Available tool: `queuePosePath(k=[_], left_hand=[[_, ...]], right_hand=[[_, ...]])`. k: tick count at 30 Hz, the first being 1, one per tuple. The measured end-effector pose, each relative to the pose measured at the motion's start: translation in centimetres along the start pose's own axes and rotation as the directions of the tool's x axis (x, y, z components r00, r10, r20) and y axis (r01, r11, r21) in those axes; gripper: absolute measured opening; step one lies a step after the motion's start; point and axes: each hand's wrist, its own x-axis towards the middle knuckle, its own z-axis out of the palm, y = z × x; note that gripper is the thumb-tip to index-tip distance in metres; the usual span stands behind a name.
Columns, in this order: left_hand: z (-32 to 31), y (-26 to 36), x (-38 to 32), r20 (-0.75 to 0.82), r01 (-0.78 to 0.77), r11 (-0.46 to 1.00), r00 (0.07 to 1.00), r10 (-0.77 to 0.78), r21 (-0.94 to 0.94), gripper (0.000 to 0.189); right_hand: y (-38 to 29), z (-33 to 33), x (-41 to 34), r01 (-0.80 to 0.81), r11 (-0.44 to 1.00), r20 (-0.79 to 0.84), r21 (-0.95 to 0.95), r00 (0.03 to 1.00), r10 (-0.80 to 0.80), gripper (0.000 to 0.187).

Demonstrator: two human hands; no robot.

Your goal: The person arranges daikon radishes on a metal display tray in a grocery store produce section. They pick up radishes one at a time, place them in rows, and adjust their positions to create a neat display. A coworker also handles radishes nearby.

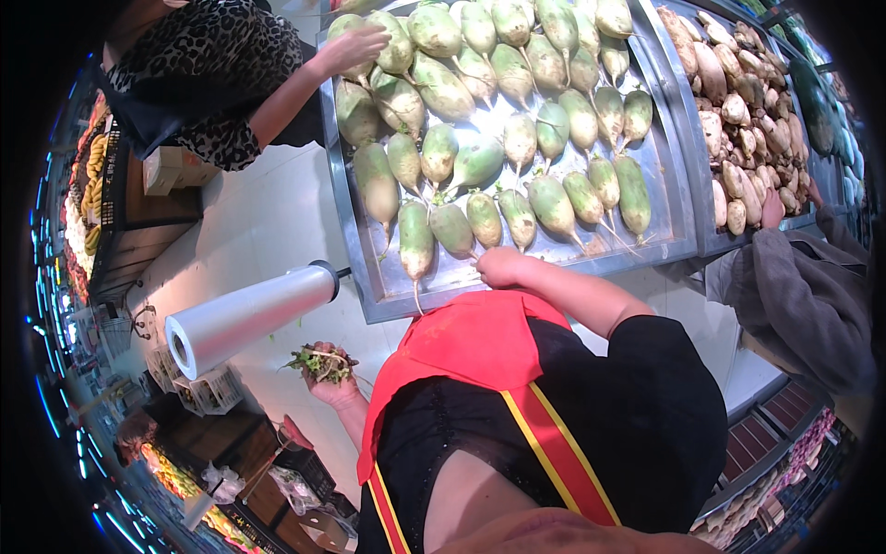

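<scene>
My left hand [331, 388] is at the lower left, beside my red apron [477, 339], palm up around a bunch of leafy trimmings [325, 363] and thin roots. My right hand [500, 267] is at the near edge of a metal display tray [609, 266], its fingers curled by the root tip of a green radish [452, 230]. Whether it pinches that root cannot be told. Many green radishes lie in rows in the tray, roots mostly towards me. One radish [416, 239] lies nearest the tray's front left corner, its long root reaching over the rim.
Another person's hand [353, 50] rests on radishes at the far left. A roll of clear plastic bags [252, 315] sticks out from the tray's left side. At right, a person in a grey sleeve [810, 298] reaches into a bin of brown root vegetables [751, 131].
</scene>
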Motion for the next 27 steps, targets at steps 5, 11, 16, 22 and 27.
queuePosePath(k=[5, 11, 16, 22, 27], left_hand=[[0.1, 0.0, -0.4, -0.079, -0.014, 1.0, 0.997, 0.016, 0.025, 0.033], [0.5, 0.1, -1.2, -0.238, -0.052, 0.998, 0.97, 0.057, 0.025, 0.034], [0.6, 0.1, -2.3, -0.286, -0.089, 0.994, 0.953, 0.102, 0.059, 0.035], [1.7, -0.1, -2.9, -0.384, -0.116, 0.988, 0.912, 0.146, 0.102, 0.034], [3.7, -0.4, -2.3, -0.401, -0.115, 0.983, 0.901, 0.165, 0.146, 0.033]], right_hand=[[3.3, -9.7, 2.7, 0.24, 0.927, -0.533, 0.287, 0.845, -0.053, 0.024], [10.7, -22.2, 8.0, 0.177, 0.896, -0.897, 0.408, 0.258, 0.358, 0.024], [15.3, -28.5, 12.7, -0.09, 0.825, -0.797, 0.559, 0.217, 0.564, 0.045], [17.5, -31.2, 17.6, -0.405, 0.642, -0.644, 0.651, 0.153, 0.75, 0.063], [18.5, -32.7, 20.3, -0.484, 0.583, -0.672, 0.653, -0.013, 0.741, 0.07]])
